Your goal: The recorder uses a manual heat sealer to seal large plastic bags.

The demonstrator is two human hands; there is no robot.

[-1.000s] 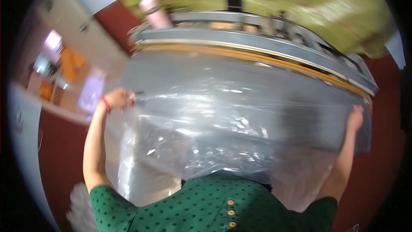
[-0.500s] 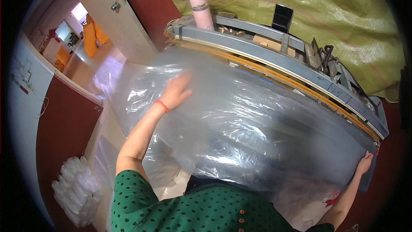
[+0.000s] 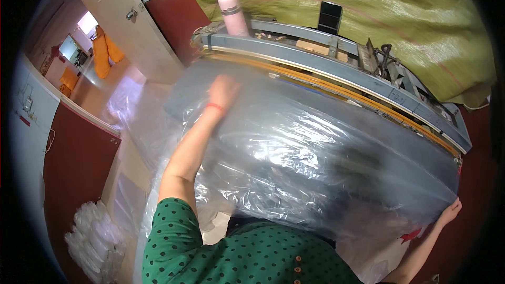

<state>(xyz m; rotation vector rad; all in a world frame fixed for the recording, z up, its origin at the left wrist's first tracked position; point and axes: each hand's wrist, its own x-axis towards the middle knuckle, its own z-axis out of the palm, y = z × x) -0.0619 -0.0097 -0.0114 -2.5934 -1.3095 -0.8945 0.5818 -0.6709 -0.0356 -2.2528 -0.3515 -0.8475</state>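
Note:
A large clear plastic film sheet [image 3: 294, 142], shiny and creased, spreads over the grey table [image 3: 389, 131] and drapes down in front of me. My left hand [image 3: 225, 93], blurred by motion, is on the film toward the far left, with its fingers seemingly flat and holding nothing. At the right end of the table, my right hand [image 3: 451, 211] pinches the edge of the film, which is pulled into taut folds toward it. A red band [image 3: 215, 107] circles my left wrist.
A long grey metal bar [image 3: 336, 60] with orange strips [image 3: 336, 92] runs along the table's far side. Behind it stand a pink bottle [image 3: 233, 14], a dark phone [image 3: 330, 17] and metal tools [image 3: 385, 59]. Bundled clear plastic [image 3: 94, 242] lies at lower left, near an open door [image 3: 126, 16].
My left hand has shifted slightly across the film, away from me. My right hand has drawn the film's edge toward me, off the table's right end. The view has turned a little.

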